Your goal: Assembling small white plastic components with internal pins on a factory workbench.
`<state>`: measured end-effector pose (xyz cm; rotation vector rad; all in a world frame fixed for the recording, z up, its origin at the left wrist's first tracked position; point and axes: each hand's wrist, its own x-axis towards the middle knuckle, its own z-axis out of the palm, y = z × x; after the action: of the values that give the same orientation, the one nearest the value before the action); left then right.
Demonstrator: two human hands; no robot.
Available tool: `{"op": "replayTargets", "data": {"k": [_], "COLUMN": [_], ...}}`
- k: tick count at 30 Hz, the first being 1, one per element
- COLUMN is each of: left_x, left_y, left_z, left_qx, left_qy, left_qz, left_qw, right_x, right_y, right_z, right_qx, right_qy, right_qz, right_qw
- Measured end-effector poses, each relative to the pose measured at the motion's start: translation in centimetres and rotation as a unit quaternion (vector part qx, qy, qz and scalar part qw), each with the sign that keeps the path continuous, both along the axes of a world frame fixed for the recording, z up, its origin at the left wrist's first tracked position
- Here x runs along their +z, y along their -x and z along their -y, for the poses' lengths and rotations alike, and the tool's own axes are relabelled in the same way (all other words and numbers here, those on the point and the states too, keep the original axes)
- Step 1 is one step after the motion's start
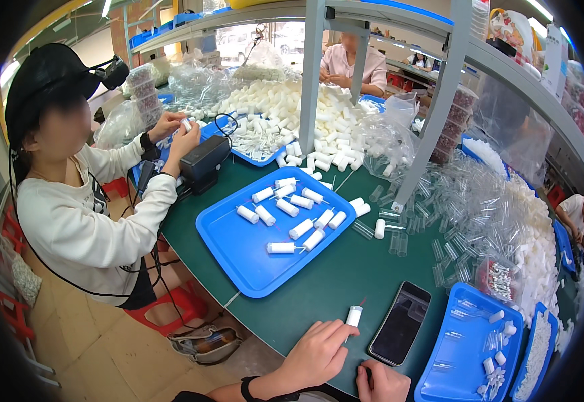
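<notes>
At the near edge of the green table, my left hand (318, 354) pinches a small white cylinder (354, 316) between thumb and fingers. The cylinder stands nearly upright, with a thin reddish pin at its top and a thin stem below. Close beside it on the right, my right hand (381, 383) is curled closed low in the picture; whatever it may hold is hidden. A dark phone (400, 323) lies just beyond my right hand. Farther off, a blue tray (258, 275) carries several similar white cylinders with thin pins, lying on their sides.
Right of the phone stands a blue tray (432, 375) with clear tubes and white parts. Clear tubes (439, 251) lie scattered beyond it. White cylinders (285, 107) are heaped at the back, by a grey shelf post (311, 80). A co-worker (91, 214) works at the left.
</notes>
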<state>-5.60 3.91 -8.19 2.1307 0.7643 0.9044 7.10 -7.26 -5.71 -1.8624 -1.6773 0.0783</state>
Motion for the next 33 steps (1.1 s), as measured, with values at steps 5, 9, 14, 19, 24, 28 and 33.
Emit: {"op": "replayTargets", "data": {"k": [5, 9, 14, 19, 24, 28, 33], "left_x": [-0.1, -0.4, -0.4, -0.4, -0.6, -0.5, -1.2], "left_y": [0.0, -0.1, -0.1, -0.1, -0.3, 0.0, -0.2], "left_z": [0.0, 0.0, 0.1, 0.2, 0.1, 0.2, 0.2], "left_qx": [-0.003, 0.005, 0.012, 0.017, 0.025, 0.032, 0.031], "left_qy": [-0.008, -0.017, -0.025, -0.027, -0.026, -0.028, -0.017], "left_qz": [-0.004, 0.019, 0.036, 0.024, 0.026, 0.025, 0.019], "left_qw": [1.0, 1.0, 0.999, 0.999, 0.999, 0.999, 0.999], "right_x": [-0.2, -0.1, -0.2, -0.2, -0.2, 0.0, -0.2], "right_y": [-0.1, -0.1, -0.1, -0.1, -0.2, 0.0, -0.1], "right_z": [0.2, 0.1, 0.2, 0.2, 0.1, 0.0, 0.3], "right_qx": [0.002, 0.004, 0.004, 0.006, 0.008, 0.012, 0.004], "right_qy": [-0.001, -0.004, -0.001, -0.005, -0.006, -0.006, 0.012], "right_qz": [0.004, 0.003, 0.003, 0.002, 0.0, 0.004, 0.018], "right_qw": [1.0, 1.0, 1.0, 1.0, 1.0, 1.0, 1.0]}}
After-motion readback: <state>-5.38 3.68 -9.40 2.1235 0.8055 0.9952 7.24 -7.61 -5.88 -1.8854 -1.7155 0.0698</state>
